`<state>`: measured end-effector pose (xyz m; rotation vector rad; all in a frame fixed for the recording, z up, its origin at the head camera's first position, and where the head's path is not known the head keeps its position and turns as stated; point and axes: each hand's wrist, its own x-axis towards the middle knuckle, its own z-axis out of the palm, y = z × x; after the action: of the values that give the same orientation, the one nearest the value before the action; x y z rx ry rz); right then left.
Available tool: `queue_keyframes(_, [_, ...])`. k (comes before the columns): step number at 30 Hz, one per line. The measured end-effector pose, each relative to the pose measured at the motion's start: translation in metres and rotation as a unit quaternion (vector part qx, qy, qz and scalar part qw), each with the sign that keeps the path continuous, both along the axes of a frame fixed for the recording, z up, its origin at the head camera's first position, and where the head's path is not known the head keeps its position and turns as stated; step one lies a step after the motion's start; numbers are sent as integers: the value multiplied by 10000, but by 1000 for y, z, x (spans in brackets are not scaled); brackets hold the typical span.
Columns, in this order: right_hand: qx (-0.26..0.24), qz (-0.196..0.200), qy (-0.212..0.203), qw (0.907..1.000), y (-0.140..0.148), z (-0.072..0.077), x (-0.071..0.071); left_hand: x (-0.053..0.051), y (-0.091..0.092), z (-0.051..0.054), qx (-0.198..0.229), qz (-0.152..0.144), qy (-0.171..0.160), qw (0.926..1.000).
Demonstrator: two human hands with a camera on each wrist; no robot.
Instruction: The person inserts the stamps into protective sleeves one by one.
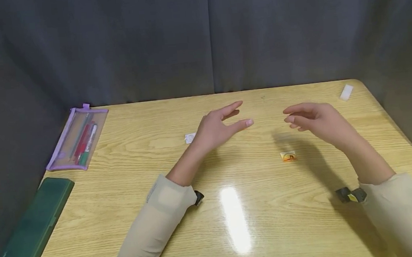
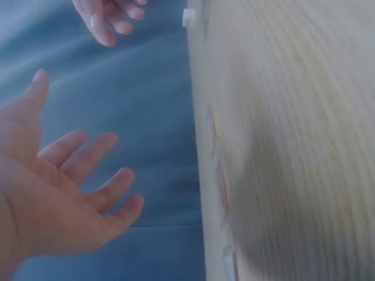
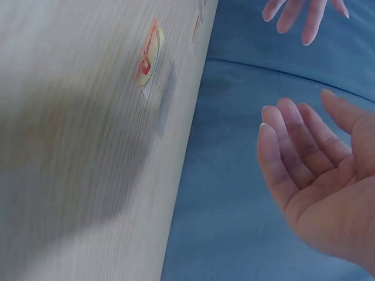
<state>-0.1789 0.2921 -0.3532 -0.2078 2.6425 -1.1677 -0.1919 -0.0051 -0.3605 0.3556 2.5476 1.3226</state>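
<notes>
Both hands are raised over the wooden table, holding nothing. My left hand (image 1: 215, 127) has its thumb and fingers spread apart; its palm and loosely bent fingers (image 2: 111, 190) show in the left wrist view. Facing it, my right hand (image 1: 321, 121) has lightly bent fingers, and the cupped palm (image 3: 322, 175) is bare in the right wrist view. Below the right hand lies a small flat orange-and-white piece (image 1: 289, 156), printed with a picture. A faint greyish flat piece (image 3: 166, 99) lies beside it. Partly behind the left hand is a small white piece (image 1: 190, 138) with faint print.
A mesh zip pouch (image 1: 69, 140) with purple edging holds several pens at the back left. In front of it lies a long dark green case (image 1: 35, 226). A small white block (image 1: 346, 92) sits at the back right corner. Dark curtains (image 1: 141, 45) surround the table (image 1: 145, 230).
</notes>
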Motion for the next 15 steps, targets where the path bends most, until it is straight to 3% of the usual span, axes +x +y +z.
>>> queue_keyframes(9, [286,-121,359,9989,9,5,30,19,-5,6,46,-39,364,9993])
queue_keyframes(15, [373,-165,613,9973,12,2,39,23,-5,3,-207,-138,554,9982])
